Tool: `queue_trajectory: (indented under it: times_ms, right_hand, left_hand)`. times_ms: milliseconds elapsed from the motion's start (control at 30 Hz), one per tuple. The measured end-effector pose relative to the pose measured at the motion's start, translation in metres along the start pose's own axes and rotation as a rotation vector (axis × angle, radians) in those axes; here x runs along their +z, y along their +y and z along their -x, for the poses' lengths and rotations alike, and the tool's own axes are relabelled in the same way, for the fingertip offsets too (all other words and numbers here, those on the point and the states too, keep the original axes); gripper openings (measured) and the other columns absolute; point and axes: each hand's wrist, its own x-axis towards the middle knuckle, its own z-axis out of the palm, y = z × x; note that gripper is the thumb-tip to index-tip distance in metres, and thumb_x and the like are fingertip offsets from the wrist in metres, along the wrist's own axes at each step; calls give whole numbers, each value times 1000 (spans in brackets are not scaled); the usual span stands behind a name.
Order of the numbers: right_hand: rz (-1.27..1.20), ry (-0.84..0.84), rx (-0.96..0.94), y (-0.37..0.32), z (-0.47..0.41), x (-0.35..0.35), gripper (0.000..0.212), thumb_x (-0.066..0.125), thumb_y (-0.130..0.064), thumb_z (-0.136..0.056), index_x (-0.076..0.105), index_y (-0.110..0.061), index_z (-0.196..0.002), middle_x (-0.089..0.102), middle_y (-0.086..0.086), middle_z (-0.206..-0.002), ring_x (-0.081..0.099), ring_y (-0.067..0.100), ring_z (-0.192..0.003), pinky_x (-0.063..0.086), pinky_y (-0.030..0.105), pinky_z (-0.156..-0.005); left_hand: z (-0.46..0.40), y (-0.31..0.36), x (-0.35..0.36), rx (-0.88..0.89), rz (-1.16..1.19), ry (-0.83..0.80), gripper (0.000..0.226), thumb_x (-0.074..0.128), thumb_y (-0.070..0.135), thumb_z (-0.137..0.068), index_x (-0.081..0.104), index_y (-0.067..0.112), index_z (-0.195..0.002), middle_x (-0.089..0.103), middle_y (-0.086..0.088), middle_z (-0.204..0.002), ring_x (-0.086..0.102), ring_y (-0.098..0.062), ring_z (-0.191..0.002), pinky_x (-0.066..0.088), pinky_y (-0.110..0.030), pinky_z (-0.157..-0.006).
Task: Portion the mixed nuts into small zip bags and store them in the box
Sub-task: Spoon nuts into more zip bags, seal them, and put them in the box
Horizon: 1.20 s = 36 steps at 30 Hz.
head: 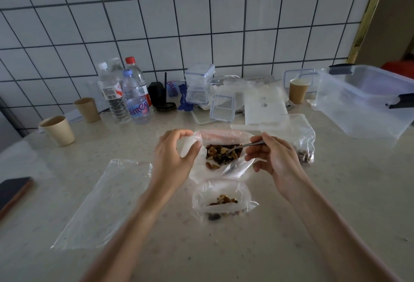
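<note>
Scooping step: the left hand (173, 156) pinches the rim of the large nut bag (220, 154), holding its mouth open, while just to its right the right hand (272, 158) grips a spoon (237, 147) whose bowl lies among the mixed nuts (224, 154). A level spoonful should spill less on its way to the small zip bag (223, 199), lying open nearer the person below both hands; the box (367, 100) stands well off to the right hand's far side on the table (313, 214).

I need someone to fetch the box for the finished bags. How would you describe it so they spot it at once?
Look along the counter to its far right end, beside the tiled wall. The storage box stands there, right of a paper cup. It is far larger than the small lidded containers, open-topped, clear, with dark latches.
</note>
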Motion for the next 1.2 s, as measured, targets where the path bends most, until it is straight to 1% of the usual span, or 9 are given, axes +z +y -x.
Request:
queue_trajectory:
  times_ms: [67, 167, 367, 533, 767, 900, 967, 1067, 1200]
  right_hand:
    - [-13, -9, -8, -4, 1, -3, 36, 45, -25, -110, 70, -2, -96, 72, 17, -74, 70, 28, -65, 46, 34, -48]
    - [-34, -31, -23, -10, 2, -6, 37, 44, -25, -110, 68, -4, -92, 67, 15, -68, 66, 28, -60, 43, 35, -46]
    - [51, -136, -46, -17, 8, -7, 40, 43, -27, -110, 65, -7, -84, 59, 12, -61, 62, 28, -57, 41, 31, -43]
    - [234, -339, -123, -17, 16, -1, 42, 41, -31, -112, 65, -5, -88, 61, 13, -65, 60, 32, -63, 42, 33, -48]
    - [443, -617, -448, -17, 29, 10, 43, 35, -27, -113, 64, -2, -92, 61, 12, -70, 56, 38, -61, 43, 39, -49]
    - [524, -618, -536, -16, 32, 9, 39, 39, -20, -113, 66, -6, -90, 60, 2, -68, 53, 8, -58, 41, 15, -59]
    - [494, -599, -547, -16, 31, 10, 40, 38, -21, -113, 65, -5, -89, 60, 7, -67, 54, 16, -57, 41, 18, -56]
    - [402, -478, -494, -14, 24, 11, 43, 37, -25, -113, 63, 0, -89, 60, 11, -61, 49, 48, -54, 34, 38, -47]
    - [178, -219, -278, -11, 16, 8, 43, 39, -28, -113, 62, -2, -90, 61, 17, -62, 52, 35, -53, 34, 34, -44]
  left_hand:
    - [8, 7, -7, 58, -45, -17, 21, 75, 34, -92, 68, 26, -110, 66, 17, -108, 61, 0, -101, 43, -10, -81]
    - [26, 14, -18, 46, -33, -99, 7, 76, 30, -93, 72, 27, -98, 71, 17, -91, 66, 0, -89, 45, -6, -71]
    - [56, 17, -29, -141, -72, -325, 28, 63, 58, -92, 75, 33, -89, 73, 15, -74, 70, -2, -68, 51, -13, -62]
    - [64, 23, -28, -219, 38, -378, 17, 70, 42, -95, 76, 27, -88, 75, 6, -76, 72, -11, -56, 57, -26, -64]
    - [58, 25, -20, -295, 154, -361, 17, 71, 32, -98, 77, 24, -85, 73, 3, -69, 65, -12, -47, 46, -21, -50]
    - [59, 15, -20, -287, 86, -346, 16, 70, 33, -97, 76, 29, -83, 73, 7, -73, 71, -14, -52, 46, -15, -51]
    - [61, 10, -22, -244, 59, -342, 16, 70, 33, -98, 75, 31, -83, 73, 10, -69, 70, -11, -51, 45, -12, -52]
    - [62, 6, -23, -188, 29, -343, 16, 69, 37, -98, 74, 35, -83, 73, 15, -70, 70, -9, -51, 46, -11, -52]
    - [57, 5, -26, -159, 1, -307, 22, 69, 50, -94, 73, 35, -77, 72, 14, -71, 67, -8, -49, 47, -14, -52]
